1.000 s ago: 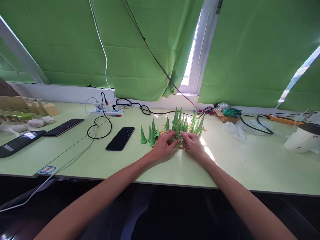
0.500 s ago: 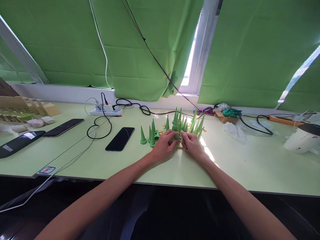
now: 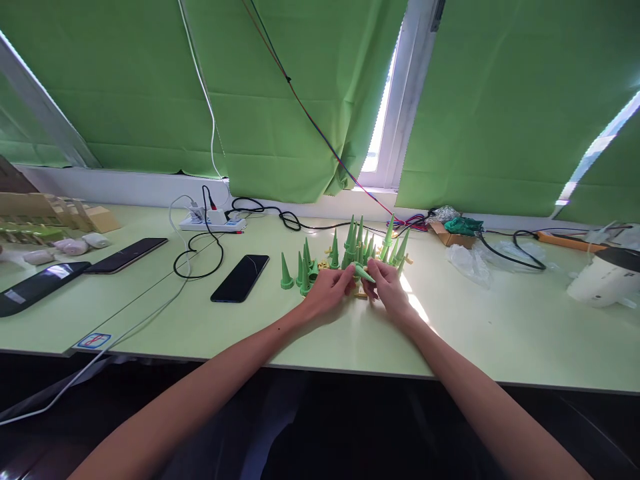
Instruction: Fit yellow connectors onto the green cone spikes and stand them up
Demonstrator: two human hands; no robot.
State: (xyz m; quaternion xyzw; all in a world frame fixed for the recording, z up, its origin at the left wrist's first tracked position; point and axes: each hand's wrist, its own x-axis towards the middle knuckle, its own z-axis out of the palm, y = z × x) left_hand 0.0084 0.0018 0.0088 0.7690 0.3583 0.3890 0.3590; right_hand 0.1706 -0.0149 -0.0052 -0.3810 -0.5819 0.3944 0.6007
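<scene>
Between my two hands a small green plastic cone [image 3: 365, 273] lies tilted, its wide end to the left and its point to the lower right. My left hand [image 3: 329, 288] pinches it at the wide end. The fingers of my right hand [image 3: 391, 289] are closed around its pointed side; their exact grip is partly hidden. Just behind my hands several similar green cones [image 3: 351, 241] stand upright in a cluster, with small yellow pieces [image 3: 324, 265] among them. A lone green cone [image 3: 286, 273] stands left of the others.
A black phone [image 3: 240, 278] lies left of the cones. Behind it are a white power strip [image 3: 213, 223] and looped black cables [image 3: 290, 219]. To the right are clear plastic bags [image 3: 469, 263], a small cardboard box [image 3: 453, 235] and a white cup-like container [image 3: 603, 280] with a dark top.
The cone between my hands has turned, so its side now shows with the point toward the right. My hands have shifted slightly; the standing cones look unchanged.
</scene>
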